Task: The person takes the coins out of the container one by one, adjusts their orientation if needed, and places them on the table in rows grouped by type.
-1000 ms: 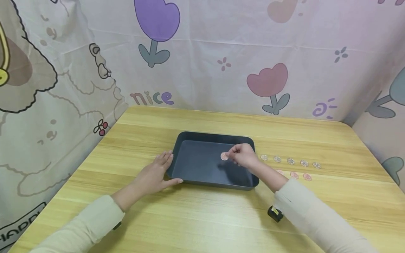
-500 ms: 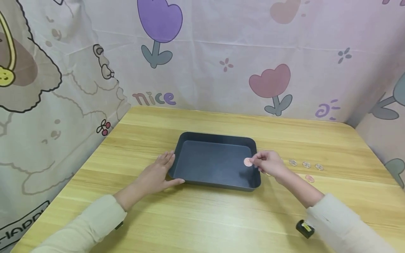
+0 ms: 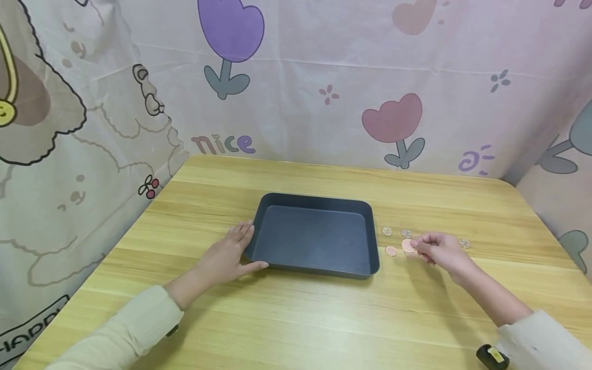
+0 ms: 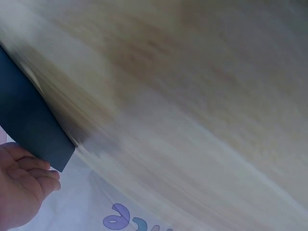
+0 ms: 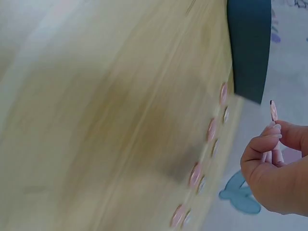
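Between thumb and fingers, my right hand (image 3: 441, 253) pinches a copper-coloured coin (image 3: 408, 245). In the right wrist view this coin (image 5: 273, 110) stands on edge at the fingertips, above the table. Below and around the hand lie a row of silver coins (image 3: 387, 231) and a nearer row of copper-coloured coins (image 3: 390, 251), some hidden by the hand. To the left sits a dark rectangular baking pan (image 3: 314, 239) with nothing in it. My left hand (image 3: 224, 257) rests against the pan's left side, fingers extended along it and thumb at the front corner.
The wooden table (image 3: 296, 318) runs back to a printed cloth (image 3: 296, 103) hung behind it and along the sides. A black wrist device (image 3: 492, 356) sits below my right sleeve.
My right hand has moved right, carrying the coin from over the pan, past its right rim, to above the coin rows. My left hand has stayed at the pan.
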{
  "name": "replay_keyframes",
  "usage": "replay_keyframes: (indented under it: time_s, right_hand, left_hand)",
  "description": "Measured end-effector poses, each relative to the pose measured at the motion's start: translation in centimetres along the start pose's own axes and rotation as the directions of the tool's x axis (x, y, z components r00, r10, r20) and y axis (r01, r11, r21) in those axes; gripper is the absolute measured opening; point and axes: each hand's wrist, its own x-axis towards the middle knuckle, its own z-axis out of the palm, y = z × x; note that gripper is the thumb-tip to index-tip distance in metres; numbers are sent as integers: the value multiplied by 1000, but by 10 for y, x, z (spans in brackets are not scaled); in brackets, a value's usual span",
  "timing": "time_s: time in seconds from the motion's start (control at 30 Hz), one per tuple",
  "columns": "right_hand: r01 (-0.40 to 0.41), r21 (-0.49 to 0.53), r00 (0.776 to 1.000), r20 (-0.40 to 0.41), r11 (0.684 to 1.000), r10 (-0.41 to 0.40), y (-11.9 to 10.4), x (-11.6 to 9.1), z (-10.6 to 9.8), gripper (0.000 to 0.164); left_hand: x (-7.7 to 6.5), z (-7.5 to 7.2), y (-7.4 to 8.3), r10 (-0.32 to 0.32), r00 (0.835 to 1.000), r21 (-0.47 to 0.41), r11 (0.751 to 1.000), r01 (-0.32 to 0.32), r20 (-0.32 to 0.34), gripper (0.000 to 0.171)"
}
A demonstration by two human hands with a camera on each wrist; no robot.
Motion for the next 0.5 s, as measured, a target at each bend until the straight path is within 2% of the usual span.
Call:
replay_keyframes:
  time_s: [0.23,0.5]
  right_hand:
    - [-34,-48,999,-44,998,32,25,-7,-22,22]
    - [-111,-101,991,-89,989,102,66,-21,-51,26]
  left_hand:
    - [0,1,0,3,1000,4,1000,-3,-3,93]
    - [2,0,0,14,1000,-2,1000,-14,-2,93]
